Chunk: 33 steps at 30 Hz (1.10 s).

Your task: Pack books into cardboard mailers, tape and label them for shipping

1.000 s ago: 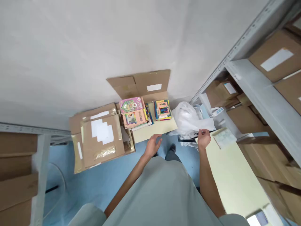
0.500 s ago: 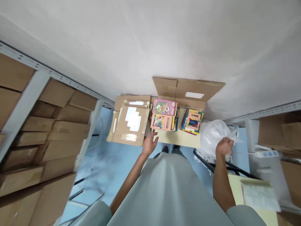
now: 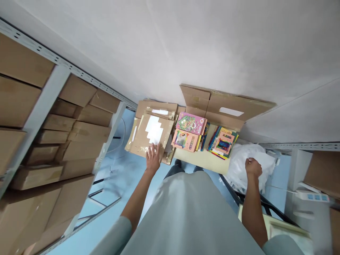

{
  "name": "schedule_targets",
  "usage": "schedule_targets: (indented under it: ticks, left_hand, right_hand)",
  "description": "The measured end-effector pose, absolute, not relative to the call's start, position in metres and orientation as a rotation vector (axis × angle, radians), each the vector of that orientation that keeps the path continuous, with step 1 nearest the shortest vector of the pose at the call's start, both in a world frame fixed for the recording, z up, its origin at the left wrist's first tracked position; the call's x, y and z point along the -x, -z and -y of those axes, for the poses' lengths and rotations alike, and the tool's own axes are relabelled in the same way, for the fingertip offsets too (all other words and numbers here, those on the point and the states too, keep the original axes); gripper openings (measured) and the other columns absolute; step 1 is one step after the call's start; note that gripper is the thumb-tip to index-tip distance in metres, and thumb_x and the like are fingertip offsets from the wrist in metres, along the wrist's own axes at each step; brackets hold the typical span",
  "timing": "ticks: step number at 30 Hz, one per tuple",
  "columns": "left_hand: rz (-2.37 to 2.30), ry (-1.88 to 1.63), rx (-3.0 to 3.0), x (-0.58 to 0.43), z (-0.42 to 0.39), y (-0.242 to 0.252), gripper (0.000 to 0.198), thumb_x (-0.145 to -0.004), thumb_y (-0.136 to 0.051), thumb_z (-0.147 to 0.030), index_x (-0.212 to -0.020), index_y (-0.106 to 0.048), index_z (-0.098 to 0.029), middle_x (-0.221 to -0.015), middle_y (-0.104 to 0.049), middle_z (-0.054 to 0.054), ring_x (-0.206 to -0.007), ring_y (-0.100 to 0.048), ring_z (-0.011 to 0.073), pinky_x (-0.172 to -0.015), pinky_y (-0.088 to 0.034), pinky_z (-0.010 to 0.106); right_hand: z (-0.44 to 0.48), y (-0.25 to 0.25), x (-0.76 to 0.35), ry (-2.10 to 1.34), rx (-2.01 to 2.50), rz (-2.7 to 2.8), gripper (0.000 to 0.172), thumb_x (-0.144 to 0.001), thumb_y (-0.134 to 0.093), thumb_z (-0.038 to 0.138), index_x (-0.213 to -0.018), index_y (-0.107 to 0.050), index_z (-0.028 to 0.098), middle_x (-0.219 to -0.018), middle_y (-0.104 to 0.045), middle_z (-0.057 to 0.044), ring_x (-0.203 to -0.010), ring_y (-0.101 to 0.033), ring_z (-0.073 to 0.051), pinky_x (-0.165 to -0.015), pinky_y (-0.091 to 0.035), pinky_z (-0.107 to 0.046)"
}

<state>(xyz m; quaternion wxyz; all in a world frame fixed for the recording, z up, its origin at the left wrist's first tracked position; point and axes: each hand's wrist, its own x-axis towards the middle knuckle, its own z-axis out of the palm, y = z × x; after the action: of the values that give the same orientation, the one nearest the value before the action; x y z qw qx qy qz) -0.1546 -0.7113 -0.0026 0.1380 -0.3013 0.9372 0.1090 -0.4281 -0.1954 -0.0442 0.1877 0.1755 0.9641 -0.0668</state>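
Observation:
My left hand [image 3: 153, 158] lies with spread fingers on the front edge of a stack of flattened cardboard [image 3: 140, 136], which has white paper labels on top. My right hand [image 3: 253, 167] is closed over the white plastic bags [image 3: 239, 159] at the right; a pale flap shows beside it, and whether the fingers grip it is unclear. Between my hands, a pink book [image 3: 190, 123] and an orange book [image 3: 185, 140] top two piles on the cream table [image 3: 198, 159]. Another pile of colourful books [image 3: 224, 142] sits to their right.
An opened cardboard sheet [image 3: 233, 106] stands against the wall behind the books. Shelves with cardboard boxes [image 3: 87, 132] rise at the left. A black frame [image 3: 231, 191] and a power strip [image 3: 312, 196] are at the right.
My left hand has moved left from beside the books onto the cardboard stack. My right hand remains over the plastic bags. The view has shifted and tilted slightly.

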Motion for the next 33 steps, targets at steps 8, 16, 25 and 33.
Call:
schedule_targets:
  ticks: [8,16,25,33]
  left_hand:
    - [-2.832,-0.388,0.534,0.133,0.755,0.013,0.096,-0.081,-0.048,-0.004,-0.174,-0.034,-0.017,-0.183,-0.026,0.015,-0.172,-0.014,0.0358,-0.137,-0.021,0.061]
    - [-2.885,-0.551,0.201,0.118,0.786,0.023,0.083,-0.088,-0.041,-0.003,-0.171,-0.041,-0.012,-0.178,-0.037,0.018,-0.169,-0.027,0.0359,-0.137,-0.026,0.057]
    - [-3.032,-0.839,0.061,0.137,0.841,-0.02,0.074,-0.085,-0.045,0.002,-0.155,-0.061,-0.017,-0.154,-0.068,0.014,-0.147,-0.061,0.0302,-0.128,-0.045,0.051]
    - [-3.282,-1.083,0.603,0.138,0.874,-0.128,0.044,-0.096,-0.059,-0.023,-0.138,-0.074,-0.018,-0.128,-0.082,0.012,-0.115,-0.079,0.0295,-0.104,-0.059,0.037]
  right_hand:
    - [0.239,-0.005,0.405,0.239,-0.491,-2.774,0.04,-0.104,-0.056,0.035,-0.132,-0.08,0.019,-0.111,-0.082,-0.018,-0.103,-0.075,-0.033,-0.09,-0.055,-0.042]
    - [0.312,-0.053,0.324,0.395,-0.579,-2.874,0.037,-0.105,-0.058,0.036,-0.129,-0.08,0.02,-0.112,-0.084,-0.015,-0.099,-0.077,-0.031,-0.087,-0.054,-0.037]
    - [0.369,-0.076,0.194,0.655,-0.502,-2.977,0.042,-0.102,-0.053,0.041,-0.123,-0.08,0.016,-0.107,-0.085,-0.014,-0.095,-0.081,-0.029,-0.087,-0.057,-0.036]
    - [0.382,-0.107,0.125,0.93,-0.463,-3.004,0.05,-0.1,-0.052,0.054,-0.119,-0.082,0.019,-0.11,-0.085,-0.016,-0.094,-0.083,-0.033,-0.086,-0.063,-0.042]
